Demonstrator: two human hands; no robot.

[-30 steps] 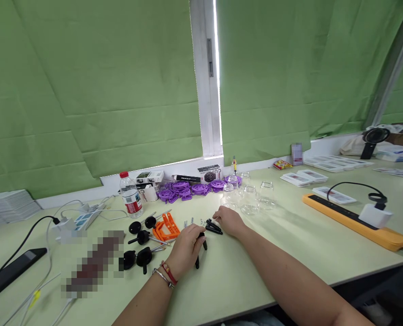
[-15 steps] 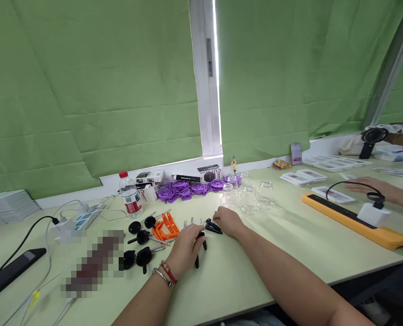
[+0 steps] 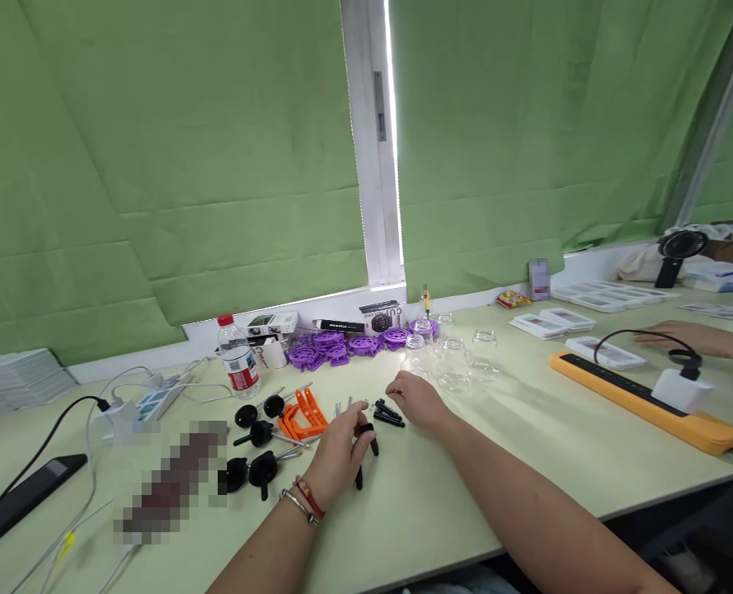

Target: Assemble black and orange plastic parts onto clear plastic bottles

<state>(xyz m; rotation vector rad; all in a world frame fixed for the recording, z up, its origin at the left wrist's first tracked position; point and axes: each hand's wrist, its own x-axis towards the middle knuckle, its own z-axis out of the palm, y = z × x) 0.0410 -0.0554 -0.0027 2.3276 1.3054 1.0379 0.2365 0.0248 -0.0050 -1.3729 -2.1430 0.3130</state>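
My left hand (image 3: 340, 445), with bracelets on its wrist, is closed round a black stick-like part (image 3: 373, 444) that sticks out past the fingers. The dark end of another black piece (image 3: 359, 478) shows just below that hand. My right hand (image 3: 420, 402) has its fingertips pinched together; what is between them, if anything, is too small to make out. Beside those fingertips lie slim black parts (image 3: 389, 415). A few short metal pins (image 3: 350, 403) stand or lie just beyond my left hand.
Orange brackets (image 3: 303, 417) and black round-headed parts (image 3: 262, 469) lie to the left. Purple plastic parts (image 3: 329, 346), a water bottle (image 3: 240, 363) and clear glass jars (image 3: 453, 367) stand behind. An orange power strip (image 3: 644, 404) is at right, near another person's hand (image 3: 669, 334).
My right hand has lifted slightly, its fingertips still pinched. My left hand has hardly moved. At the right, the other person's hand has shifted a little and lies flatter.
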